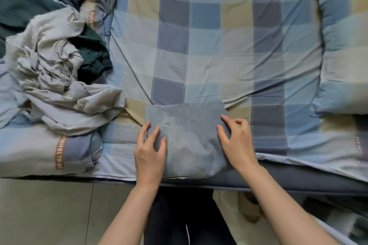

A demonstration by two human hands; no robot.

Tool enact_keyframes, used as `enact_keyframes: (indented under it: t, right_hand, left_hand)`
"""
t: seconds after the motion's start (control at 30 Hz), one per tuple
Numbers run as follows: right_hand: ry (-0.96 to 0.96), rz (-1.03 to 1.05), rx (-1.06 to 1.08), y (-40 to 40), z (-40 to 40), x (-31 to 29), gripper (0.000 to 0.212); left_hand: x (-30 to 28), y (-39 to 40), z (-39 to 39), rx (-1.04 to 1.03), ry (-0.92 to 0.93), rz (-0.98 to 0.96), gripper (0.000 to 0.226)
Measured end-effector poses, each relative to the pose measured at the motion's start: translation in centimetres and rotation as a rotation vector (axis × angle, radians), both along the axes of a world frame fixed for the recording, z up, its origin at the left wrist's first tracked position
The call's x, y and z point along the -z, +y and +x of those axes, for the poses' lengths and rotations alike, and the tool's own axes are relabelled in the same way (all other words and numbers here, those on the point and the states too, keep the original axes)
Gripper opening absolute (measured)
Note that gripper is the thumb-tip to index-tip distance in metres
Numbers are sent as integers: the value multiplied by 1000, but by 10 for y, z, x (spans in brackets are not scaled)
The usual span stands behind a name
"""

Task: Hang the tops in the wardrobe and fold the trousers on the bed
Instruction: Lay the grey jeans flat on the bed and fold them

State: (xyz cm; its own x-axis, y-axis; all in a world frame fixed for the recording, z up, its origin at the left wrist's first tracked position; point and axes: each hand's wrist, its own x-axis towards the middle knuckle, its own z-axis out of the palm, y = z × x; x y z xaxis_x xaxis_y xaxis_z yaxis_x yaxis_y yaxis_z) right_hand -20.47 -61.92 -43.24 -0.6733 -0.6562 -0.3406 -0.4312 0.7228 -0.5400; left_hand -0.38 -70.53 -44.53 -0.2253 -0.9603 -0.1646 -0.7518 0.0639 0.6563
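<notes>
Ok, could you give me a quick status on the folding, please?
Both hands, left and right, flat on folded trousers at bed edge. Clothes pile left, unsorted.

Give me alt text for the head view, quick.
Both hands, left hand and right hand, press flat on a folded grey-blue garment at the near edge of a checked bed cover. A heap of unfolded clothes lies to the left.
</notes>
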Motion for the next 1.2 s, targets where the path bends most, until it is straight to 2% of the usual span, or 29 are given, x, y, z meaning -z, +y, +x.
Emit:
enact_keyframes:
  t: [0.2, 0.3, 0.5, 0.8, 0.93, 1.1, 1.2]
  right_hand:
    - [120, -85, 2, 33, 16, -136, 47]
    - [201, -177, 96, 43, 28, -180, 42]
    - [364, -333, 327, 68, 72, -237, 35]
    - [556, -395, 739, 146, 133, -288, 43]
    - [630, -357, 960, 208, 159, -305, 38]
    - [750, -296, 1195, 293, 209, -326, 27]
    - [849, -299, 1327, 345, 246, -338, 31]
  left_hand:
    - [-118, 16, -3, -34, 168, -37, 33]
    - [-161, 10, -3, -49, 227, -27, 38]
    - [-233, -8, 4, 67, 309, 92, 40]
    - [-298, 29, -14, 479, 404, 98, 29]
    - [-321, 85, -34, 746, 455, 83, 26]
    - [-341, 173, -36, 980, 493, 111, 24]
    - [-358, 231, -24, 1094, 529, 117, 23]
